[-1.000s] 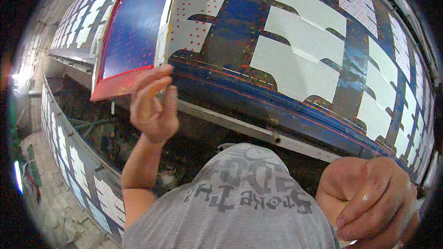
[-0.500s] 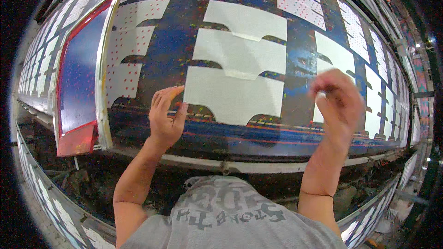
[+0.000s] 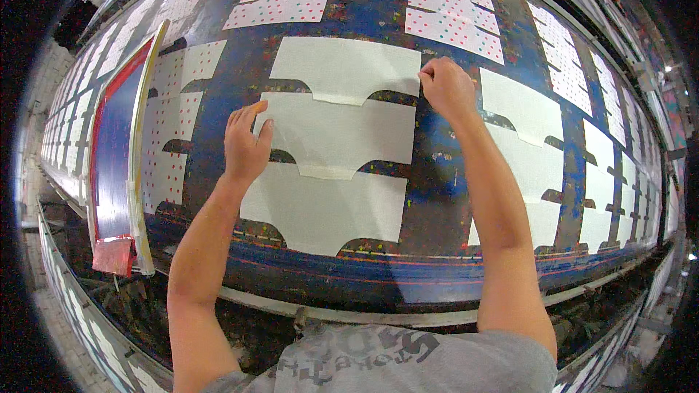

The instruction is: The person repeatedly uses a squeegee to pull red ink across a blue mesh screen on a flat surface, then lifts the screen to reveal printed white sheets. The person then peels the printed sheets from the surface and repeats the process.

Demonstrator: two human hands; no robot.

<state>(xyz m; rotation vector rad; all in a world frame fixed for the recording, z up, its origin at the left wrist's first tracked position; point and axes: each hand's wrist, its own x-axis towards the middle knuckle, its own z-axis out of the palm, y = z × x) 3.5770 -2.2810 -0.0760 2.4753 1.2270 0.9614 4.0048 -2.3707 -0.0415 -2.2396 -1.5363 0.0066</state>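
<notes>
Over the long, dark, paint-specked tabletop (image 3: 437, 225), working at both sides of a column made up of the upper white panel (image 3: 342, 62), the middle white panel (image 3: 346, 127) and the lower white panel (image 3: 328, 204). Lying flat in line, running from the far side toward the near edge, and meeting at the central tabs. Exposing the dark surface through curved notches on either side of each tab.

Holding the left hand (image 3: 247, 142) at the left edge of the middle white panel, with fingers bent and thumb spread well apart. Gripping nothing visible with this hand; not showing clearly any contact with the panel edge. Holding the right hand (image 3: 445, 84) farther forward, at the right edge of the upper white panel, with fingers curled inward. Hiding the space between thumb and fingertips in this view; being unable to tell how far closed, or whether gripping the edge.

At the left, standing tilted beside the red-dotted panels (image 3: 175, 120): a red-bordered frame (image 3: 120, 138) with a blue inner face. To the right, lying partly behind the right forearm (image 3: 502, 196): a second column of plain panels (image 3: 520, 102). Toward the far side, lying in rows: more dotted panels (image 3: 455, 7).
</notes>
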